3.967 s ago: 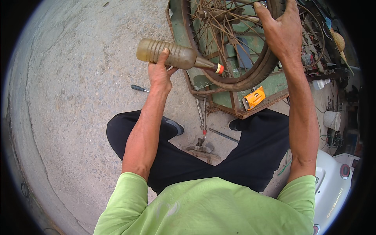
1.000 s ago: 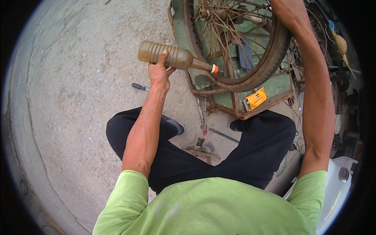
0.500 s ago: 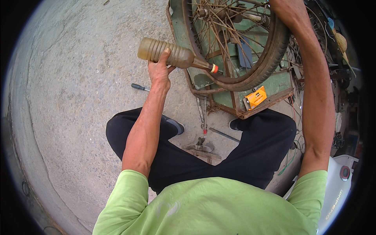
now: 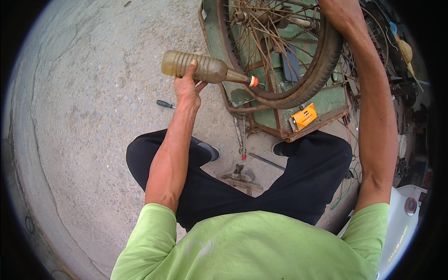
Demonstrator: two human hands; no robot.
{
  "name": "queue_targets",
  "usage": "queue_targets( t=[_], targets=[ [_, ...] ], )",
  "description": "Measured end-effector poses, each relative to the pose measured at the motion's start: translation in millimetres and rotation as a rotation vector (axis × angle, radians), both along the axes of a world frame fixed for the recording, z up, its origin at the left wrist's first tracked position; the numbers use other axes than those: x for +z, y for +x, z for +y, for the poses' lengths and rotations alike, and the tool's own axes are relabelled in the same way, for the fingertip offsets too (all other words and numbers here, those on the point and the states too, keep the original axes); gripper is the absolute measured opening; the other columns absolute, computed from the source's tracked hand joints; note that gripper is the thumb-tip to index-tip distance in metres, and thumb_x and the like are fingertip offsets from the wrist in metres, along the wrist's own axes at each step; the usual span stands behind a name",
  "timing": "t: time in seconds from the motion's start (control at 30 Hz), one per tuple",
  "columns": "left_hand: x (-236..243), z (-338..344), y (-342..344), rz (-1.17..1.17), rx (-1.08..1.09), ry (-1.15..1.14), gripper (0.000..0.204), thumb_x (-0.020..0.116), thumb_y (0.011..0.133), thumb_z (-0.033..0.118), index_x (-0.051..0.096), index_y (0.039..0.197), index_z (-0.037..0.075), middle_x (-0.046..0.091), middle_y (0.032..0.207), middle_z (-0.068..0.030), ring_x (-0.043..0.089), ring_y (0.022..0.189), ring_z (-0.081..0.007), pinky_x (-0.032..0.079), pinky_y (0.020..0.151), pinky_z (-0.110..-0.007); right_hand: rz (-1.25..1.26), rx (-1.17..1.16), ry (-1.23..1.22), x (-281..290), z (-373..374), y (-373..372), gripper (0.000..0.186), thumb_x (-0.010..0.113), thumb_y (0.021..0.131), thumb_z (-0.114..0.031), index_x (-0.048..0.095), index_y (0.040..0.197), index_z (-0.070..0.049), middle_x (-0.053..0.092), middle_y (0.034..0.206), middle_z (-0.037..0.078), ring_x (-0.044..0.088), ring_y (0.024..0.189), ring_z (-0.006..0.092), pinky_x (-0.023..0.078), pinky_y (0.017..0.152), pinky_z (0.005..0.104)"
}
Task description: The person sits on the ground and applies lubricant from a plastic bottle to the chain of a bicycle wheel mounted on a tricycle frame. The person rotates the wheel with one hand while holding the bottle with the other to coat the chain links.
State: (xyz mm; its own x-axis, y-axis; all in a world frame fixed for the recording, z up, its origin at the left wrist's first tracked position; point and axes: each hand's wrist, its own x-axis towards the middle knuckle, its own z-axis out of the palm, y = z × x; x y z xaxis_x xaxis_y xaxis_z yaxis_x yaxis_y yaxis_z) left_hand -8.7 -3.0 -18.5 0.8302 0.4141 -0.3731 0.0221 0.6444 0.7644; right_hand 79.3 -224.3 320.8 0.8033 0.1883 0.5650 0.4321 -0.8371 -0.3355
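Note:
My left hand (image 4: 187, 86) grips a ridged plastic bottle (image 4: 207, 70) of murky brownish liquid, held on its side. The bottle's red-and-yellow cap end points right, by the rim of a rusty spoked wheel (image 4: 311, 81), near a small stem. My right hand (image 4: 338, 14) is at the top edge, by the wheel's tyre, with its fingers out of sight. The wheel rests over a green, rust-edged metal frame (image 4: 333, 101) holding an orange package (image 4: 304, 116). A dark flat piece (image 4: 290, 65) shows behind the spokes.
On the concrete ground (image 4: 84, 107) lie a screwdriver (image 4: 164, 103), spanners (image 4: 239, 135), a rod (image 4: 266, 160) and a metal tool (image 4: 238, 176) between my legs. Another spoked wheel (image 4: 380, 28) and tangled cables (image 4: 350, 158) are at the right, with a white vehicle body (image 4: 403, 219) at lower right.
My right hand has moved up to the top edge since four seconds ago, and that arm sits farther right. The bottle in my left hand has shifted slightly leftward.

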Motion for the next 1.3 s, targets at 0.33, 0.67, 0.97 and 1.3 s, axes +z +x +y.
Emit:
queue_targets(
  t=[0.33,0.67,0.97,1.3],
  targets=[
    [19,0,-10,-0.05,-0.034,-0.059,0.062,0.079,0.094,0.038,0.054,0.14,0.004,0.061,0.132,-0.0154,0.063,0.122,-0.0356,0.048,0.109,-0.065,-0.021,-0.005,0.003,-3,-2,3,0.081,0.074,0.085,-0.035,0.047,0.153,-0.002,0.067,0.13,0.027,0.067,0.119,0.0357,0.05,0.106,0.0402],
    [12,-2,-8,-0.054,-0.032,0.041,0.064,0.08,0.093,0.038,0.052,0.141,0.006,0.063,0.129,-0.0133,0.065,0.118,-0.0323,0.056,0.101,-0.06,0.008,-0.007,0.03,2,6,-2,0.079,0.075,0.085,-0.034,0.048,0.152,-0.001,0.068,0.127,0.025,0.068,0.116,0.0335,0.051,0.104,0.039],
    [25,-6,-9,-0.124,-0.001,0.148,0.073,0.085,0.088,0.041,0.05,0.141,0.007,0.063,0.129,-0.0122,0.067,0.115,-0.0301,0.06,0.095,-0.053,-0.007,0.014,0.02,-1,1,0,0.079,0.075,0.085,-0.033,0.048,0.151,-0.001,0.069,0.125,0.024,0.068,0.114,0.0324,0.051,0.102,0.0389],
    [29,-7,-13,-0.122,-0.014,0.132,0.072,0.084,0.089,0.04,0.049,0.143,0.007,0.062,0.131,-0.0121,0.066,0.116,-0.0308,0.058,0.097,-0.055,-0.022,0.033,0.017,-1,0,-6,0.079,0.074,0.086,-0.035,0.047,0.153,-0.003,0.069,0.128,0.026,0.068,0.117,0.0342,0.05,0.105,0.04]
  ],
)
